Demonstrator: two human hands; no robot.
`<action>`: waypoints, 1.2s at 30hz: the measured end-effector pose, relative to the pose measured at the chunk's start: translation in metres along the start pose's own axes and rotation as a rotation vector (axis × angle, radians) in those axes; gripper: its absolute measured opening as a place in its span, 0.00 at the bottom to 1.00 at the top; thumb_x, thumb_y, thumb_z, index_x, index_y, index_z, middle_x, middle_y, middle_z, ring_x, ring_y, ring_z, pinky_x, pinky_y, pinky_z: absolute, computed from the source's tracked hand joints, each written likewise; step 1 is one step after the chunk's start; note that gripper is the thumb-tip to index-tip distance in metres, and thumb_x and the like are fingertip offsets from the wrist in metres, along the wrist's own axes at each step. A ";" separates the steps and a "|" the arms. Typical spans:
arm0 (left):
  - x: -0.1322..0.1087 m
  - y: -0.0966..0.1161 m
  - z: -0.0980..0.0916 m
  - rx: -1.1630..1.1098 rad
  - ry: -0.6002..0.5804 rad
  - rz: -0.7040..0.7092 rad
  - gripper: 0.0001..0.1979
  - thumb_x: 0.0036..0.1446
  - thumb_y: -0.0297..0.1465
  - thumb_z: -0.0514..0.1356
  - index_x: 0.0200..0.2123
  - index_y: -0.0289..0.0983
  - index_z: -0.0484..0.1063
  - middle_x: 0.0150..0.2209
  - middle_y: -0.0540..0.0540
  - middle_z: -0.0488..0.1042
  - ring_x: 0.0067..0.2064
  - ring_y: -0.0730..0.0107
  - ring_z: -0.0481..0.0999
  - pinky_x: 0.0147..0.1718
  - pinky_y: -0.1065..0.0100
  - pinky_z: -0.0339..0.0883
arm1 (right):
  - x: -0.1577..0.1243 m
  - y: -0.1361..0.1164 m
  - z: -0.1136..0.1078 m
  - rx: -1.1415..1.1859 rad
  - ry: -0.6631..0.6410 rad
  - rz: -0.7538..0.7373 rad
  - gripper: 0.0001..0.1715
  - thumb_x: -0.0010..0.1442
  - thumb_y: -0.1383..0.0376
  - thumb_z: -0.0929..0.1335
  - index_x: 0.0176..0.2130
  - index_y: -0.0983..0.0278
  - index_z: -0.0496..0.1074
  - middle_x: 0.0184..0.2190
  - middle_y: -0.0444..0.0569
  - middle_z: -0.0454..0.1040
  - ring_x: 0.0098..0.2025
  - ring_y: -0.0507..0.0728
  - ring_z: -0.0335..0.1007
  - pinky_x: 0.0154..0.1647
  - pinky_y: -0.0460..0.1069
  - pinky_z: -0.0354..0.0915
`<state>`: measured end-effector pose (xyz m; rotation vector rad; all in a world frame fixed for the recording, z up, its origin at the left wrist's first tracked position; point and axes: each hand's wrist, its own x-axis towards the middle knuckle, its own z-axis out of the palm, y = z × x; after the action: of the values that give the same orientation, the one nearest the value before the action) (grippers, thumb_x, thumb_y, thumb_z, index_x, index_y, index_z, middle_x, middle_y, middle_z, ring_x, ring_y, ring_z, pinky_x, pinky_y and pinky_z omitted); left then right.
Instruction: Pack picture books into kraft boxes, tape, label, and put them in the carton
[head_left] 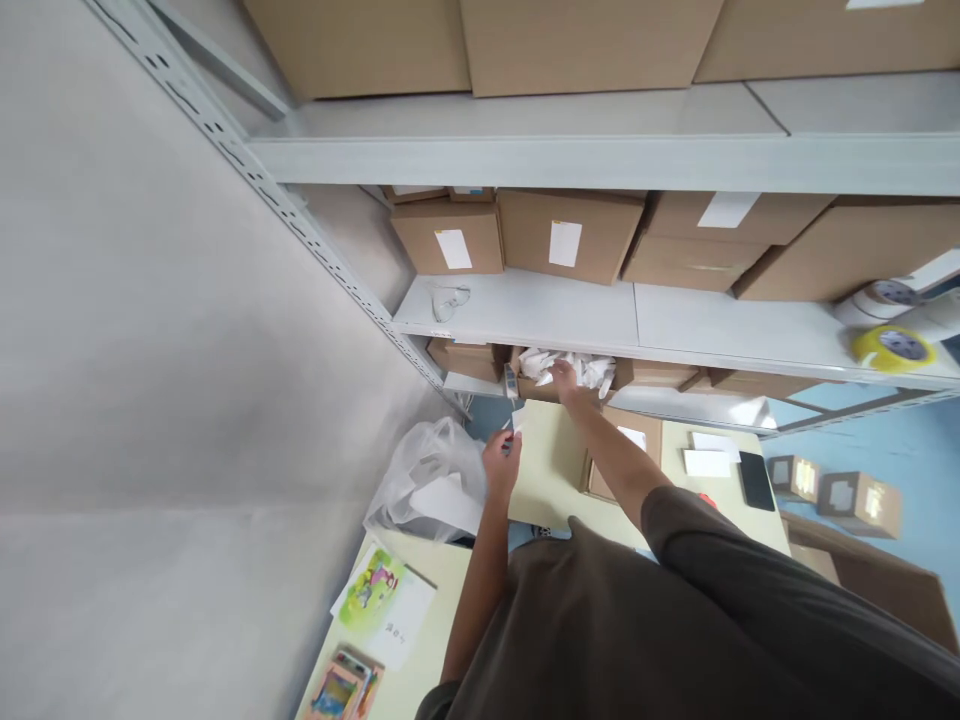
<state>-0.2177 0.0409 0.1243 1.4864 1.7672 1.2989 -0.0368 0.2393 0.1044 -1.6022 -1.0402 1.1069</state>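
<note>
My left hand [502, 460] is closed on a small white paper slip [518, 419], over the left end of the pale yellow table [541, 462]. My right hand [564, 377] reaches into a cardboard box [541, 390] on the lower shelf. Crumpled white pieces [596, 368], paper or thin packaging, fill that box. The right fingertips are small and partly lost among these pieces, so their grip is unclear. Just below my right forearm lies a flat cardboard box [646, 425] with a white label on the table.
A clear plastic bag [420, 460] with white paper stands left of my left hand. White cards [706, 463] and a black phone [756, 480] lie at the table's right. Shelf edges [525, 338] run above my hands. Yellow tape [892, 348] sits on the middle shelf.
</note>
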 end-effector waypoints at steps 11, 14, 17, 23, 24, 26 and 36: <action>-0.036 0.017 0.107 0.068 -0.381 0.428 0.07 0.64 0.37 0.67 0.35 0.43 0.83 0.39 0.43 0.79 0.45 0.61 0.79 0.50 0.62 0.74 | -0.217 0.088 -0.144 0.544 -0.171 0.306 0.31 0.57 0.37 0.74 0.41 0.60 0.80 0.42 0.54 0.85 0.46 0.62 0.81 0.48 0.54 0.72; -0.074 0.040 0.137 0.116 -0.599 0.469 0.08 0.59 0.38 0.72 0.41 0.45 0.85 0.47 0.40 0.79 0.52 0.56 0.77 0.56 0.60 0.73 | -0.229 0.098 -0.183 0.533 0.049 0.336 0.29 0.50 0.41 0.79 0.34 0.61 0.76 0.34 0.50 0.82 0.40 0.60 0.80 0.46 0.54 0.73; -0.102 0.058 0.157 0.107 -0.708 0.377 0.22 0.52 0.43 0.77 0.50 0.45 0.84 0.55 0.39 0.78 0.58 0.51 0.76 0.61 0.57 0.70 | -0.229 0.106 -0.217 0.452 0.205 0.329 0.30 0.46 0.41 0.79 0.30 0.60 0.72 0.28 0.48 0.78 0.35 0.59 0.78 0.39 0.52 0.71; -0.125 0.064 0.189 -0.091 -0.600 -0.166 0.23 0.62 0.52 0.63 0.39 0.37 0.83 0.37 0.42 0.83 0.39 0.60 0.81 0.43 0.63 0.74 | -0.239 0.126 -0.251 0.438 0.125 0.338 0.32 0.44 0.38 0.79 0.29 0.60 0.70 0.28 0.47 0.77 0.33 0.57 0.75 0.36 0.50 0.70; -0.128 0.063 0.193 -0.098 -0.622 -0.192 0.23 0.60 0.52 0.63 0.34 0.37 0.83 0.34 0.43 0.83 0.37 0.61 0.81 0.41 0.64 0.73 | -0.242 0.131 -0.253 0.435 0.109 0.344 0.32 0.43 0.38 0.79 0.29 0.60 0.70 0.27 0.46 0.76 0.32 0.57 0.74 0.35 0.50 0.70; -0.136 0.062 0.198 -0.052 -0.609 -0.212 0.21 0.58 0.51 0.65 0.29 0.38 0.81 0.30 0.45 0.82 0.34 0.62 0.80 0.39 0.65 0.72 | -0.244 0.142 -0.256 0.401 0.107 0.349 0.32 0.44 0.38 0.78 0.29 0.60 0.70 0.27 0.45 0.75 0.31 0.56 0.72 0.33 0.49 0.69; -0.165 0.059 0.221 0.377 -0.582 -0.225 0.15 0.65 0.40 0.61 0.36 0.39 0.86 0.38 0.40 0.86 0.39 0.58 0.83 0.41 0.65 0.69 | -0.236 0.178 -0.267 -0.129 0.260 0.226 0.34 0.55 0.58 0.70 0.59 0.64 0.71 0.24 0.39 0.73 0.31 0.60 0.73 0.40 0.51 0.68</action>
<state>0.0421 -0.0387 0.0484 1.5884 1.7566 0.3692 0.1864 -0.0829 0.0326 -1.9466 -0.7861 0.9594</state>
